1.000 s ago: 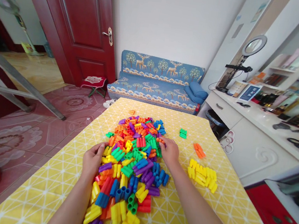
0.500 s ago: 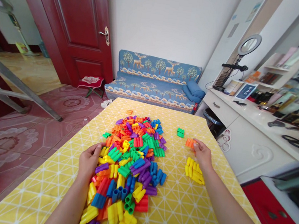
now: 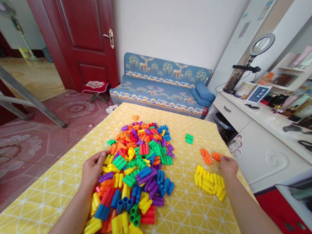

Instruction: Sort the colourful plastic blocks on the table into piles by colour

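A large heap of plastic tube-shaped building blocks (image 3: pixel 136 170) in several colours covers the middle-left of the table. At the heap's left edge rests my left hand (image 3: pixel 92 168), fingers curled together beside yellow blocks; what they hold, if anything, is hidden. Over on the right, my right hand (image 3: pixel 229 168) pinches an orange block (image 3: pixel 216 156) at the tabletop. Just left of it lies an orange block group (image 3: pixel 206 156), apart from the held one. Nearer me sits a cluster of yellow blocks (image 3: pixel 210 182). A green block (image 3: pixel 189 138) lies farther back.
A yellow patterned cloth (image 3: pixel 181 222) covers the table. One orange block (image 3: pixel 135 117) lies near its far edge. Beyond stands a blue sofa (image 3: pixel 162 90). A white dresser (image 3: pixel 268 149) with cosmetics is at the right, and a metal ladder leg (image 3: pixel 28 90) at the left.
My right hand has moved right, leaving orange blocks behind on the table and holding another orange block beside them. More of the yellow cluster shows now. The left hand has stayed in place.
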Demonstrator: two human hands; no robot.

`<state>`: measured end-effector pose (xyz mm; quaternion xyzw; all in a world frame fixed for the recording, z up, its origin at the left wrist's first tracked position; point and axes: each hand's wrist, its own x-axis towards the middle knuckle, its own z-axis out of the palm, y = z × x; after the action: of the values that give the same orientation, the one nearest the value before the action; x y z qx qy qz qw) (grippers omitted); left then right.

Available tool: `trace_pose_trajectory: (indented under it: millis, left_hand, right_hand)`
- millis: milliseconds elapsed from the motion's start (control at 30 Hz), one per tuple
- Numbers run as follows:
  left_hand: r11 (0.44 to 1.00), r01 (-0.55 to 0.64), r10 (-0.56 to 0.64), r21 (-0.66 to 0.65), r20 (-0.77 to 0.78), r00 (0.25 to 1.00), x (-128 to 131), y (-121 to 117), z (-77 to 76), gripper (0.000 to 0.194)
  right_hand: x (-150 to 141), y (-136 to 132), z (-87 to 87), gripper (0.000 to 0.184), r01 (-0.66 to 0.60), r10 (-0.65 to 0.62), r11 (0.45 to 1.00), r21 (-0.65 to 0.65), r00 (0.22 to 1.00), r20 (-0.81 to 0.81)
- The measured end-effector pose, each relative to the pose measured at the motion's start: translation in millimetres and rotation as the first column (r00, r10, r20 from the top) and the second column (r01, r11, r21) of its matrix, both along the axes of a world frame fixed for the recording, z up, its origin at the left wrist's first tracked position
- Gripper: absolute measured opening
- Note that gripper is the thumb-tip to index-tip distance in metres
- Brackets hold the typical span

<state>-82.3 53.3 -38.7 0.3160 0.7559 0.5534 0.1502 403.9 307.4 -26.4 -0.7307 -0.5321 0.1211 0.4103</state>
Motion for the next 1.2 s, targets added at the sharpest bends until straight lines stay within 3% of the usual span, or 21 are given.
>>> trace_pose_trajectory:
  millis: [233, 367, 500, 567, 633, 700, 767, 800, 867, 900, 1000, 1200]
  left_hand:
    - [1.000, 0.005, -0.005, -0.008, 0.012, 1.000, 1.0, -0.6, 2.7, 0.046]
    - [1.000, 0.015, -0.015, -0.013, 0.027, 1.000, 1.8, -0.9, 4.6, 0.045]
    - [1.000, 0.007, -0.007, -0.009, 0.012, 1.000, 1.1, -0.3, 2.9, 0.044]
    - [1.000, 0.014, -0.014, -0.001, 0.012, 1.000, 0.0, 0.3, 0.6, 0.045]
    - [1.000, 0.022, -0.022, 0.004, 0.016, 1.000, -1.5, 0.8, -2.0, 0.046]
    - [1.000, 0.026, -0.026, 0.010, 0.020, 0.999, -2.9, 1.2, -4.4, 0.046]
    - [0.999, 0.031, -0.031, 0.021, 0.025, 0.999, -3.9, 1.3, -5.9, 0.047]
    - [0.999, 0.035, -0.036, 0.028, 0.027, 0.999, -4.2, 1.2, -6.4, 0.047]
    - [0.998, 0.042, -0.043, 0.039, 0.034, 0.998, -4.5, 1.1, -6.9, 0.047]
    - [0.998, 0.044, -0.045, 0.041, 0.038, 0.998, -4.6, 1.0, -7.1, 0.047]
    - [0.998, 0.043, -0.044, 0.040, 0.043, 0.998, -4.7, 1.3, -7.5, 0.047]
    - [0.999, 0.036, -0.036, 0.031, 0.024, 0.999, -4.1, 2.1, -7.2, 0.047]
  right_hand:
    - [-2.6, 5.4, -3.1, 0.012, 0.029, -0.029, 0.989, -0.144, 1.000, 0.002]
    - [-5.7, 0.6, 3.7, 0.018, 0.056, -0.055, 0.982, -0.182, 0.998, 0.005]
    - [-25.9, -13.6, 17.2, 0.036, 0.091, -0.089, 0.993, -0.082, 0.996, 0.023]
    - [-50.9, -24.6, 23.0, 0.038, 0.018, -0.018, 1.000, -0.005, 1.000, 0.016]
    - [-86.4, -39.6, 27.7, 0.033, -0.133, 0.133, 0.989, 0.056, 0.991, 0.005]
    - [-128.3, -58.9, 33.1, 0.021, -0.348, 0.350, 0.931, 0.108, 0.937, 0.002]
    - [-170.4, -80.8, 40.3, 0.018, -0.652, 0.664, 0.728, 0.211, 0.748, 0.019]
    - [-189.5, -91.6, 44.5, 0.018, -0.738, 0.751, 0.632, 0.236, 0.658, 0.045]
    - [-221.3, -110.2, 52.6, 0.024, -0.835, 0.841, 0.492, 0.246, 0.529, 0.115]
    - [-233.5, -117.4, 55.8, 0.030, -0.860, 0.857, 0.453, 0.236, 0.493, 0.150]
    - [-256.3, -130.0, 59.4, 0.044, -0.892, 0.860, 0.415, 0.180, 0.449, 0.243]
    - [-269.8, -134.9, 55.1, 0.049, -0.887, 0.816, 0.460, -0.032, 0.408, 0.410]
